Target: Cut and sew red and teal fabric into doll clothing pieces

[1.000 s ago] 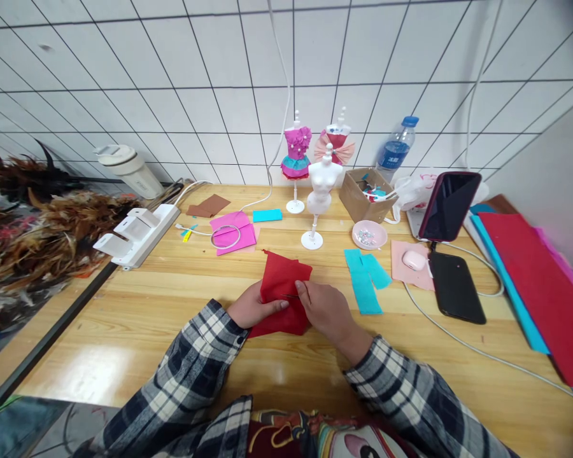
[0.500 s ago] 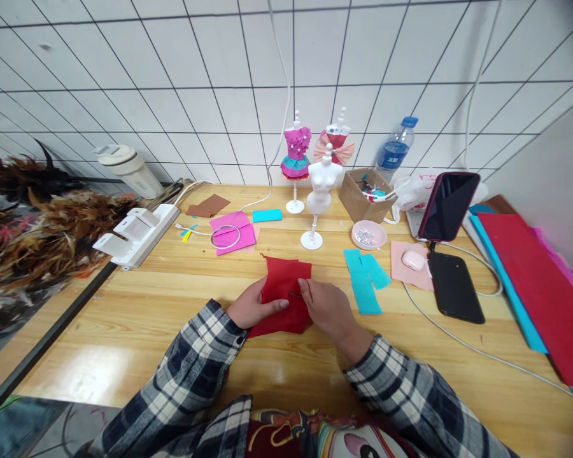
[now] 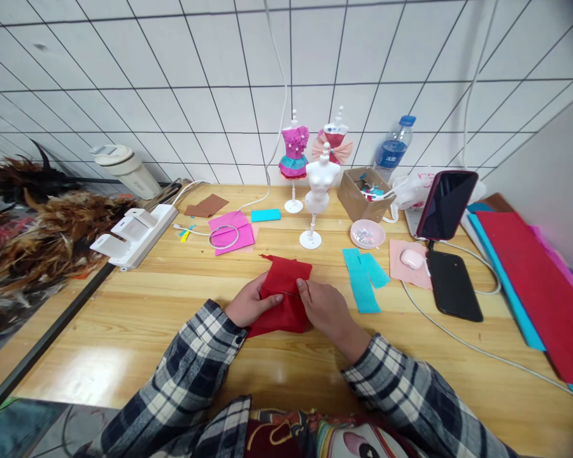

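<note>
A piece of red cloth [image 3: 289, 273], folded over itself, is held a little above the wooden table by both hands. My left hand [image 3: 253, 301] grips its left side, thumb lying on top and fingers underneath. At the right edge my right hand [image 3: 325, 308] is closed in a pinch. From its thumb tip a thin dark needle [image 3: 290, 294] lies across the red cloth; its ends are hard to make out. Beyond the cloth stands a bare white mini dress form [image 3: 321, 181].
Two dressed mini forms, one in a pink dress [image 3: 295, 143], stand behind. Rightward lie blue cloth strips [image 3: 361, 283], a pink bead dish [image 3: 367, 234], a cardboard box [image 3: 363, 202] and a black phone [image 3: 453, 286]. A power strip [image 3: 143, 238] and pink cloth [image 3: 232, 230] lie left.
The red cloth and both hands have shifted very slightly, and the cloth's upper left corner is tilted a bit differently. The whole view has drifted a little. Both hands keep their grip.
</note>
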### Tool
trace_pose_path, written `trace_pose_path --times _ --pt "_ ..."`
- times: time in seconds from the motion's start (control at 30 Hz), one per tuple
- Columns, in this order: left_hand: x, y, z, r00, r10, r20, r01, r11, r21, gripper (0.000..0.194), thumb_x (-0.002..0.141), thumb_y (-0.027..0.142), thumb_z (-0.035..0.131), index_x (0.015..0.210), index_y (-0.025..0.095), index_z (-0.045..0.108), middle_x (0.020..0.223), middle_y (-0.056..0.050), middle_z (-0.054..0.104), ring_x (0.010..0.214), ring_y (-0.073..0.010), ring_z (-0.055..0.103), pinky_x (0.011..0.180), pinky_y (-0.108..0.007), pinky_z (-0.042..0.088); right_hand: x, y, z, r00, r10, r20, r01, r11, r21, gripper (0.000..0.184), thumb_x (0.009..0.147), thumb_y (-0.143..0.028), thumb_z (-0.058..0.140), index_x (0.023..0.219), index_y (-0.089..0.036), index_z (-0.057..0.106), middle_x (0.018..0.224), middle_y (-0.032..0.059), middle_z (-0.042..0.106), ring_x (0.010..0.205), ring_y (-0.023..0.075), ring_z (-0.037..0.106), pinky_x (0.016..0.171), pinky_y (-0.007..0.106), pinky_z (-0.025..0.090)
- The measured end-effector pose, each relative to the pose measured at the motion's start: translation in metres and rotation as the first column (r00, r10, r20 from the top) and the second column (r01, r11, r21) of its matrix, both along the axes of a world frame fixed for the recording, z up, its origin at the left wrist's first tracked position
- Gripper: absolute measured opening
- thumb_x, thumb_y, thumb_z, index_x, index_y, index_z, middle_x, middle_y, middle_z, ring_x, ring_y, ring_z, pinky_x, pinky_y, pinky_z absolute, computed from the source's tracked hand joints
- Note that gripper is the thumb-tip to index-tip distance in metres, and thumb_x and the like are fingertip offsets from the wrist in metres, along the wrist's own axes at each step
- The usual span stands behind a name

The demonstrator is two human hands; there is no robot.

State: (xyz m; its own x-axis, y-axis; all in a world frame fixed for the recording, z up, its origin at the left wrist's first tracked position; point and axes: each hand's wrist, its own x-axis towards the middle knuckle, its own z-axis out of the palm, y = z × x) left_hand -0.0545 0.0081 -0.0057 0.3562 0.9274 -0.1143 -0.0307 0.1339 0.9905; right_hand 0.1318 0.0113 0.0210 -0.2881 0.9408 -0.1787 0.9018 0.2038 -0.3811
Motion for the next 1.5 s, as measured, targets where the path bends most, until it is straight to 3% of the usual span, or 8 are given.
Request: trace_pose_path --times 0.27,0.5,0.7,1.0,1.5 --pt "-0.0009 -0.0007 -0.0012 1.000 -0.009 -0.028 0.010 1.000 0.007 0.048 0.078 0.031 0.069 0.120 0.014 0.054 0.121 -0.012 0.063 0.108 -0.0279 0.060 0.093 -0.039 0.046 -0.0023 -0.0003 0.0019 0.999 0.012 0.044 -0.012 1.000 -0.001 0.058 0.099 -0.043 0.011 0.088 -0.021 0.063 0.084 0.0068 0.071 0.076 0.0200 0.066 0.060 0.028 0.036" --pt "-0.0011 0.0005 -0.0043 0.997 0.008 0.082 -0.009 1.000 0.013 0.046 0.084 0.030 0.061 0.127 0.016 0.052 0.126 -0.010 0.061 0.116 -0.0275 0.055 0.101 -0.039 0.039 -0.0008 0.0001 0.0018 0.999 -0.006 0.041 0.006 1.000 0.004 0.056 0.099 -0.043 0.013 0.087 -0.020 0.063 0.084 0.0070 0.071 0.076 0.0193 0.066 0.060 0.027 0.035" --pt "-0.0018 0.0015 -0.0096 0.997 0.028 0.079 -0.031 0.999 0.039 0.042 0.084 0.029 0.060 0.124 0.016 0.055 0.128 -0.009 0.060 0.120 -0.0273 0.051 0.105 -0.040 0.035 -0.0001 -0.0001 0.0005 1.000 0.008 0.005 -0.008 1.000 -0.019 0.058 0.099 -0.043 0.010 0.086 -0.020 0.062 0.085 0.0068 0.071 0.076 0.0193 0.065 0.060 0.027 0.034" --pt "0.0010 0.0002 -0.0048 0.994 0.024 0.108 -0.029 0.999 0.044 0.039 0.082 0.027 0.064 0.118 0.015 0.057 0.124 -0.010 0.062 0.119 -0.0286 0.052 0.105 -0.042 0.035 -0.0004 0.0003 0.0002 1.000 0.003 0.026 -0.004 1.000 0.013 0.055 0.100 -0.041 0.014 0.087 -0.020 0.063 0.083 0.0064 0.071 0.075 0.0194 0.065 0.060 0.027 0.035" --pt "0.0034 -0.0016 -0.0015 0.999 0.036 0.024 -0.037 0.997 0.069 0.048 0.082 0.027 0.064 0.126 0.016 0.050 0.127 -0.011 0.059 0.119 -0.0287 0.052 0.102 -0.042 0.039 -0.0002 -0.0010 0.0017 1.000 0.005 0.010 -0.005 1.000 0.004 0.058 0.099 -0.042 0.011 0.086 -0.021 0.063 0.083 0.0068 0.071 0.074 0.0194 0.065 0.059 0.028 0.034"
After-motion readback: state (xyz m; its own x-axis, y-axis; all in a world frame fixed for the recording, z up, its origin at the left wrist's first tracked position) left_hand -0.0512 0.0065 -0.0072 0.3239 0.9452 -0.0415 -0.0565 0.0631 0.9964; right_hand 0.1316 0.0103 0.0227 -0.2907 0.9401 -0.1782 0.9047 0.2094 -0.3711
